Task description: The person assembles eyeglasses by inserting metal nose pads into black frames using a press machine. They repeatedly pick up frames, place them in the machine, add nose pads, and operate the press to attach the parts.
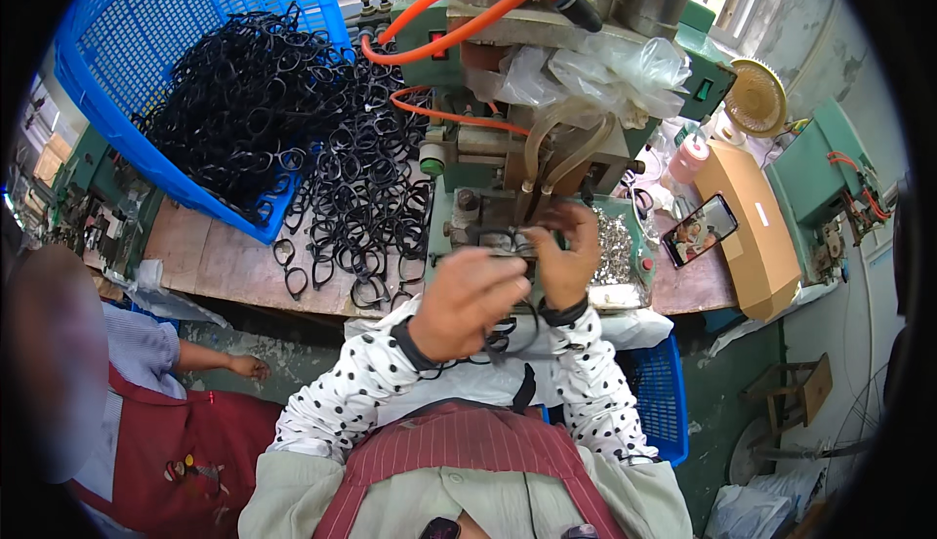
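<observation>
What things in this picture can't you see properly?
All in the head view:
Left hand: motion blur hides its exact grip.
Right hand: blurred near the machine, so what it touches is unclear.
Black frames deep in the blue basket: those on top cover them.
Shiny metal bits: too small to tell their shapes.
Lower blue crate: the right polka-dot sleeve hides part.

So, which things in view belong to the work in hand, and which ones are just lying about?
Probably part of the work:
black eyeglass frames
blue perforated plastic crate holding many of them
green-and-grey bench machine next to the right hand
small silvery metal pieces

Seemingly just lying about:
smartphone
brown cardboard box
pink container
wooden stool
</observation>
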Demonstrator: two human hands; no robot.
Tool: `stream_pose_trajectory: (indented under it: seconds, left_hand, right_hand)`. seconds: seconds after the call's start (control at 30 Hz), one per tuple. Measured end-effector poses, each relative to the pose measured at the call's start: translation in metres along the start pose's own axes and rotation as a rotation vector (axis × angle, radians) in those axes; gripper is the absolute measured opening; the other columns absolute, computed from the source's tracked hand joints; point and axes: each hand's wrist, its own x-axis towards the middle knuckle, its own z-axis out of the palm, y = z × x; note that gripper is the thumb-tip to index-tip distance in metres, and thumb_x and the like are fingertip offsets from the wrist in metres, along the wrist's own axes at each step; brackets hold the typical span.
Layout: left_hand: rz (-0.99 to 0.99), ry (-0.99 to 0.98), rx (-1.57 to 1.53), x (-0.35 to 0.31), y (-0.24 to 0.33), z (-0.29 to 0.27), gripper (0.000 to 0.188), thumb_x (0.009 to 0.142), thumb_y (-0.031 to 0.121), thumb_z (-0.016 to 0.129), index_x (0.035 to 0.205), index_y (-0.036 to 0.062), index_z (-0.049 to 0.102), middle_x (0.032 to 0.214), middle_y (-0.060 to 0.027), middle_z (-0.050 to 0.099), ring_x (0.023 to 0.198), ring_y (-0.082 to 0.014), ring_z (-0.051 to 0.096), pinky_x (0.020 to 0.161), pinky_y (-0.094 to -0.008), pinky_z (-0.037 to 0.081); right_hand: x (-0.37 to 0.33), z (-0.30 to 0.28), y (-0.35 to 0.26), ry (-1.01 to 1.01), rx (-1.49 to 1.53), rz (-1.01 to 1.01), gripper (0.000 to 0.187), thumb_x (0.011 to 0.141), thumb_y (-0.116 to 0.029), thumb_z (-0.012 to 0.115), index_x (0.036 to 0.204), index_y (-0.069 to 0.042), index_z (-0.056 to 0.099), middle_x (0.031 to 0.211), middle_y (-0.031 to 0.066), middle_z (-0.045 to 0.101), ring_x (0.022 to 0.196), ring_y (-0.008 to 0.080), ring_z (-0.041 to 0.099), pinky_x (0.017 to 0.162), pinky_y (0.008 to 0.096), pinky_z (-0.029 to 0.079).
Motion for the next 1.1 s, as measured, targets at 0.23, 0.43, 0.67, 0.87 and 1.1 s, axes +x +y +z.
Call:
stream_pose_trajectory:
  seconds: [0.23,0.43,0.67,0.87,1.1]
  left_hand:
    - [0.084,-0.222,-0.153,-0.007,-0.014,0.033,0.050,0.074,-0.001,0.059,0.124,0.0028,0.056,0.129,-0.0168,0.055,0.113,-0.0318,0.056,0.101,-0.0497,0.044]
    - [0.112,-0.239,-0.142,-0.013,-0.020,0.036,0.051,0.080,0.003,0.060,0.130,0.0028,0.052,0.136,-0.0174,0.052,0.114,-0.0309,0.056,0.099,-0.0477,0.044]
    - [0.122,-0.111,-0.197,-0.014,-0.017,0.041,0.048,0.080,0.001,0.061,0.128,0.0024,0.053,0.131,-0.0168,0.054,0.111,-0.0335,0.056,0.101,-0.0484,0.042]
    - [0.100,-0.078,-0.131,-0.015,-0.015,0.042,0.045,0.083,0.007,0.062,0.127,0.0050,0.053,0.130,-0.0139,0.055,0.113,-0.0303,0.056,0.105,-0.0497,0.039]
    - [-0.539,-0.060,0.338,-0.062,-0.068,-0.021,0.019,0.081,0.019,0.062,0.097,0.0081,0.064,0.094,-0.0114,0.063,0.087,-0.0294,0.060,0.074,-0.0405,0.047]
  right_hand:
    - [0.029,-0.084,0.037,0.261,-0.365,-0.062,0.017,0.076,0.001,0.071,0.092,-0.004,0.071,0.088,0.0081,0.068,0.082,0.0190,0.062,0.077,0.0303,0.048]
    - [0.027,-0.146,0.103,0.064,-0.482,0.118,0.011,0.082,-0.005,0.071,0.092,-0.003,0.072,0.084,0.0066,0.068,0.079,0.0148,0.063,0.073,0.0272,0.050]
    - [0.008,-0.132,0.090,0.081,-0.574,0.010,0.014,0.085,-0.006,0.068,0.098,-0.002,0.071,0.092,0.0062,0.070,0.084,0.0131,0.064,0.075,0.0263,0.050]
    - [0.002,-0.135,0.110,0.053,-0.409,0.167,0.018,0.089,-0.005,0.062,0.104,0.000,0.069,0.096,0.0070,0.070,0.087,0.0139,0.063,0.080,0.0264,0.049]
    - [0.000,-0.146,0.111,0.025,-0.450,0.135,0.018,0.090,-0.006,0.060,0.106,-0.002,0.068,0.097,0.0064,0.069,0.088,0.0132,0.062,0.079,0.0269,0.049]
